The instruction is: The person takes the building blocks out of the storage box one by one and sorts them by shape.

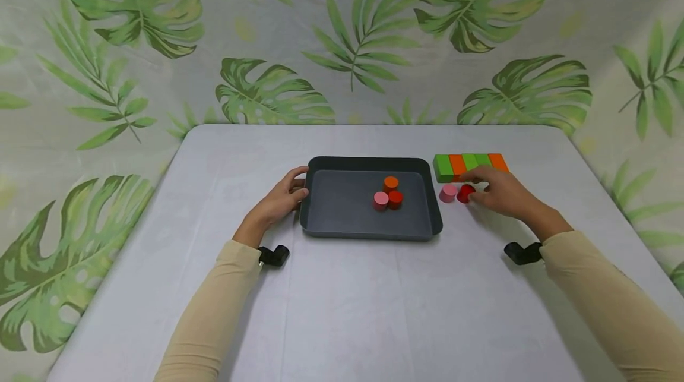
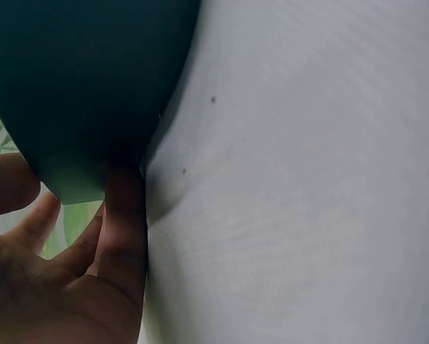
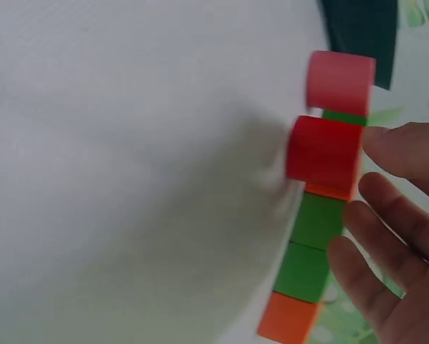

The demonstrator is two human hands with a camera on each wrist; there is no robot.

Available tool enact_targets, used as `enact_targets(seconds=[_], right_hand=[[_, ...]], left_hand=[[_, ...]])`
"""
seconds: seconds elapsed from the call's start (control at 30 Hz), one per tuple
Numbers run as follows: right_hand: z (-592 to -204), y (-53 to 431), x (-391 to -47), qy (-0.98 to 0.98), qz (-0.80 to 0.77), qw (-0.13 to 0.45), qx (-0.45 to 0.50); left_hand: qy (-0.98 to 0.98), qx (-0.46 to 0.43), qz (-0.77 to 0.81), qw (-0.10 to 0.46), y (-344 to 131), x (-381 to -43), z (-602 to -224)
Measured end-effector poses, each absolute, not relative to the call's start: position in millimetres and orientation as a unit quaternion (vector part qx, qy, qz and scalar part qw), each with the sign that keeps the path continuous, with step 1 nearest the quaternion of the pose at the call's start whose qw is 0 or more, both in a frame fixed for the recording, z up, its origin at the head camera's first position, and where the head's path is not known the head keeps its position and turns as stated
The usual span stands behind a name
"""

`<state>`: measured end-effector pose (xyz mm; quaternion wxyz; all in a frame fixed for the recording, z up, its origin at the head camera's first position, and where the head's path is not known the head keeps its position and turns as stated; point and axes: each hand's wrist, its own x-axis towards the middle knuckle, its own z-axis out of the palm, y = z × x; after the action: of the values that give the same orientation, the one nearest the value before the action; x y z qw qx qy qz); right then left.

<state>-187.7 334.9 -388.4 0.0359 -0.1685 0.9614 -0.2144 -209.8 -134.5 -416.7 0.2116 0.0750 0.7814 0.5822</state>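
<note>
On the table lies a dark grey rectangular tray (image 1: 342, 233). At its left side my left hand (image 1: 280, 198) holds the rim; in the left wrist view, the thumb is at the upper edge and a finger (image 2: 124, 215) lies low against the tray wall (image 2: 92, 93). Right of the tray, my right hand (image 1: 499, 192) reaches to a red cylinder (image 3: 325, 150). Its thumb (image 3: 407, 150) is at the cylinder's top edge, and the other fingers are spread, not wrapped round it. Beside the red one stands a pink cylinder (image 1: 447, 193).
Inside the tray an orange cylinder (image 1: 390, 184), a pink cylinder (image 1: 380, 201) and a red cylinder (image 1: 395, 199) stand close together. Green and orange blocks (image 1: 470, 162) form a row behind the right hand. A leaf-patterned cloth (image 1: 374, 31) hangs behind the white table (image 1: 347, 311).
</note>
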Motion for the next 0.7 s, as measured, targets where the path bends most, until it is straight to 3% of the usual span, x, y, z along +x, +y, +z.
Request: enact_targets(seconds=[0.2, 0.7], right_hand=[[-376.1, 333.2, -187.2, 0.959, -0.204, -0.007, -0.197], [-341.6, 301.1, -195.9, 0.952, -0.206, -0.002, -0.227]], left_hand=[[0.779, 0.074, 0.585, 0.211, -135.7, -210.9, -417.3], [0.779, 0.073, 0.586, 0.212, -134.4, -210.1, -417.7]])
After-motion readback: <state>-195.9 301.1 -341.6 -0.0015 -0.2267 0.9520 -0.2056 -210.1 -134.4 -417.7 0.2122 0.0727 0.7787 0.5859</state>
